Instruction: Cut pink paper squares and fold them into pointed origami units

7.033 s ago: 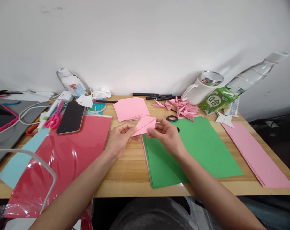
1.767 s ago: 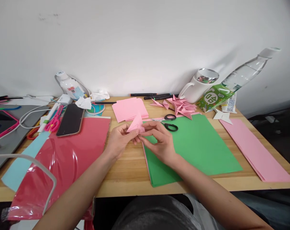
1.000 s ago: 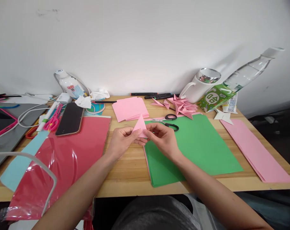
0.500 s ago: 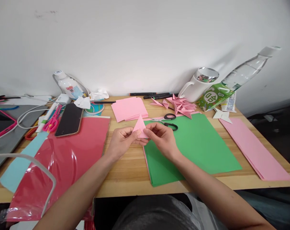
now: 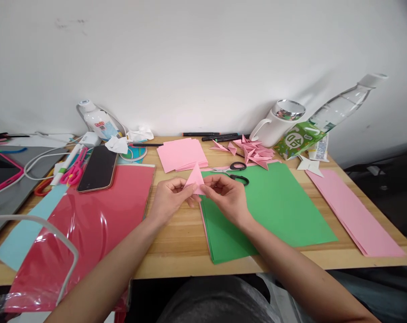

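Between my hands is a small piece of pink paper (image 5: 196, 176) folded into a triangle, its point facing the wall. My left hand (image 5: 171, 196) pinches the lower left side, thumb on top and fingers beneath. At the lower right corner, my right hand (image 5: 227, 196) grips the paper between thumb and fingers. Just beyond lies a stack of pink paper squares (image 5: 181, 153). Black-handled scissors (image 5: 237, 172) rest near my right hand, partly hidden by it. Behind them is a pile of folded pink paper pieces (image 5: 253, 150).
Green sheets (image 5: 291, 206) lie under my right forearm, pink strips (image 5: 358, 213) further right. A white mug (image 5: 280, 121), green carton (image 5: 299, 140) and tilted clear bottle (image 5: 344, 105) stand at the back right. Leftward are red sheets in plastic (image 5: 99, 224), a phone (image 5: 98, 168) and pink scissors (image 5: 76, 168).
The view has shifted slightly. My right thumb has slid down a little toward the triangle's lower right corner, showing more of the paper. Both hands keep hold of it.
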Demonstrator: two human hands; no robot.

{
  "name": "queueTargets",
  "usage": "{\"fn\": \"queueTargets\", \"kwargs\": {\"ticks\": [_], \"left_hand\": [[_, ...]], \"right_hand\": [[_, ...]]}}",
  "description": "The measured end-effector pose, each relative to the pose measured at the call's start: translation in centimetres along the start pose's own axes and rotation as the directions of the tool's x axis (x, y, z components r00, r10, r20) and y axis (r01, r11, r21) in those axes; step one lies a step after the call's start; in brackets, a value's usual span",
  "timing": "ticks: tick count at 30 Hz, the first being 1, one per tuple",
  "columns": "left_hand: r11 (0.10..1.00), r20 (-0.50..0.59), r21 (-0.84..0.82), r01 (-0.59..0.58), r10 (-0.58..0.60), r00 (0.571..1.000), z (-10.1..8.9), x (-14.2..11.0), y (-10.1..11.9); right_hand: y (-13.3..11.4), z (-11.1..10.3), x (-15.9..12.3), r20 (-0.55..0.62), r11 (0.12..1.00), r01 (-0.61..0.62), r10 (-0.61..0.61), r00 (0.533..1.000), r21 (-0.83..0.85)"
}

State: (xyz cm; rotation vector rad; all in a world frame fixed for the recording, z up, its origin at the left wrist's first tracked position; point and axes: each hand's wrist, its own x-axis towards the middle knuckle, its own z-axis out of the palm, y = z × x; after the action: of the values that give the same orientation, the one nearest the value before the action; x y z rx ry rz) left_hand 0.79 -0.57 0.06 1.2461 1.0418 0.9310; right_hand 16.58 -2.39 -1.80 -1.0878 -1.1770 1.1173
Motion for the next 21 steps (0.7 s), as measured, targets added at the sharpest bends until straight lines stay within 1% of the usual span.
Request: {"fn": "queueTargets", "kwargs": {"ticks": [3,6,8,12,15,17,21], "left_hand": [[0.995,0.049,-0.094,0.023,-0.018,0.999,-0.03,-0.07,0.30],[0.987,0.073,-0.161,0.023,-0.011,0.997,0.03,-0.06,0.52],[0.985,0.074,-0.171,0.020,-0.007,0.997,0.05,0.01,0.47],[0.992,0.045,-0.126,0.022,-0.017,0.999,0.05,0.10,0.03],[0.994,0.012,-0.098,0.047,-0.046,0.999,0.16,0.09,-0.15],[0.990,-0.009,-0.127,0.059,-0.061,0.998,0.28,0.10,-0.07],[0.962,-0.047,-0.266,0.058,-0.073,0.996,0.45,0.20,0.37]], "right_hand": [[-0.31,-0.03,0.13,0.010,1.000,-0.022,0.022,1.000,0.014],[-0.59,-0.05,0.34,0.075,0.998,-0.047,0.044,0.996,0.040],[-0.64,-0.04,0.41,0.103,0.998,-0.060,0.056,0.993,0.035],[-0.49,0.11,0.33,0.084,0.998,-0.060,0.060,0.995,-0.002],[-0.39,0.25,0.20,0.085,0.999,-0.050,0.050,0.995,0.000],[-0.40,0.28,0.18,0.101,0.998,-0.054,0.051,0.994,0.027],[-0.44,0.25,0.22,0.148,0.991,-0.101,0.088,0.985,0.086]]}}
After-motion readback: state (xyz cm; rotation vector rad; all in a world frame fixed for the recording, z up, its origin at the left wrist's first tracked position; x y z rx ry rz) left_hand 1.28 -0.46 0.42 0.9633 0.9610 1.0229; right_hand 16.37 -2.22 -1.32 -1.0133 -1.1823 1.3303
